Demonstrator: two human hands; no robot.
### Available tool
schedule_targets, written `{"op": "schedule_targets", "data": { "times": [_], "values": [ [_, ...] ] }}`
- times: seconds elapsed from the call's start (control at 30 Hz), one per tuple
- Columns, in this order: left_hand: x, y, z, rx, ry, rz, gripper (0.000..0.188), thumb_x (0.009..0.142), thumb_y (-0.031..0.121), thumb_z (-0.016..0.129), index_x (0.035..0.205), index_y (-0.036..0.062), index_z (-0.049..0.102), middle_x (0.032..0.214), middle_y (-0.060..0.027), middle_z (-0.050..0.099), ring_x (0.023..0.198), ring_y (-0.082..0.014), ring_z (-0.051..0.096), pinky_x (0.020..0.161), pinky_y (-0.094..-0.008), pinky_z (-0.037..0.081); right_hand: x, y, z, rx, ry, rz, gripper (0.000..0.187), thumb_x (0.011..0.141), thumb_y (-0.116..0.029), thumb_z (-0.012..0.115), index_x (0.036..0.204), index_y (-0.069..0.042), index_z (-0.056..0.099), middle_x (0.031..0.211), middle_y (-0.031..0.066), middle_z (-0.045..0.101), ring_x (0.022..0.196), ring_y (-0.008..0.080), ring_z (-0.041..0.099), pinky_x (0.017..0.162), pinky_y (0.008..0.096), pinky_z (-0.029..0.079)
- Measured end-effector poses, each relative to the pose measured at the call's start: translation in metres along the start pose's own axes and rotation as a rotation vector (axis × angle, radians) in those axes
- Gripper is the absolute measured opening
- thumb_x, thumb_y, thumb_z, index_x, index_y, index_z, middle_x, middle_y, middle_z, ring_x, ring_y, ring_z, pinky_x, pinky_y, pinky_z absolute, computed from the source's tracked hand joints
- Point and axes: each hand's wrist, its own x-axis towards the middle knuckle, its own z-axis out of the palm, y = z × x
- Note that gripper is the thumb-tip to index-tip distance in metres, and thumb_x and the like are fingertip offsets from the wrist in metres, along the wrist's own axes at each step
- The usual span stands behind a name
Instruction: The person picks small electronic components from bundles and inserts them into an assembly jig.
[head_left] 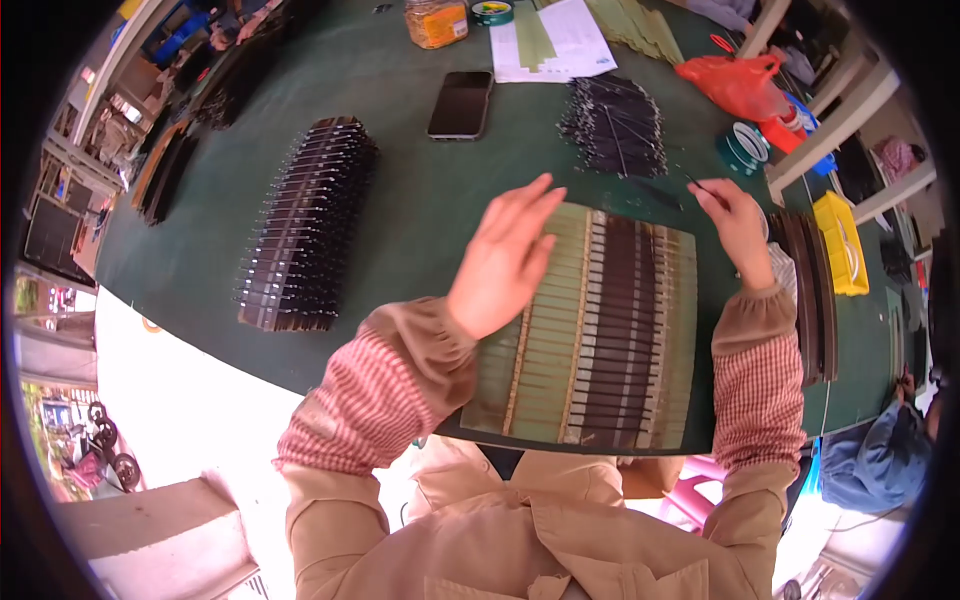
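Observation:
A green slotted board [552, 325] lies in front of me, with a row of dark strips [622, 330] set side by side across it. My left hand [508, 255] is over the board's far left corner, its fingers stretched out and holding nothing. I cannot tell whether it touches the board. Beyond the far right corner, my right hand [735, 225] pinches a thin dark stick-like piece [694, 183]; its exact kind is too small to make out. A loose pile of dark pieces with thin wire ends [615, 125] lies just past the board.
At left stands a long stack of dark strips with pin-like ends [310, 225]. A phone [460, 104], a plastic jar [436, 22] and a paper sheet [510, 60] lie farther back. At right are a tape roll [745, 148], a red bag [735, 85] and a yellow bin [840, 243].

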Motion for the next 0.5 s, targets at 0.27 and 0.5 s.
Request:
{"op": "schedule_targets", "data": {
  "times": [0.27, 0.5],
  "values": [
    [-0.192, 0.067, -0.068, 0.014, 0.494, -0.260, 0.024, 0.088, -0.001, 0.052, 0.112, -0.0020, 0.051, 0.116, -0.0172, 0.057, 0.104, -0.0271, 0.054, 0.095, -0.0375, 0.041, 0.039, 0.009, 0.049, 0.066, -0.193, -0.237, 0.016, 0.082, -0.003, 0.067, 0.098, 0.002, 0.067, 0.090, 0.0109, 0.063, 0.080, 0.0199, 0.062, 0.074, 0.0301, 0.049],
    [-0.239, 0.084, -0.041, -0.396, 0.734, -0.817, 0.022, 0.098, 0.011, 0.046, 0.116, 0.0002, 0.047, 0.115, -0.0147, 0.055, 0.100, -0.0204, 0.052, 0.091, -0.0342, 0.041, 0.045, -0.002, 0.012, 0.123, -0.128, -0.120, 0.014, 0.083, -0.007, 0.069, 0.094, 0.000, 0.068, 0.091, 0.0102, 0.068, 0.081, 0.0180, 0.065, 0.075, 0.0287, 0.051]
  ]
}}
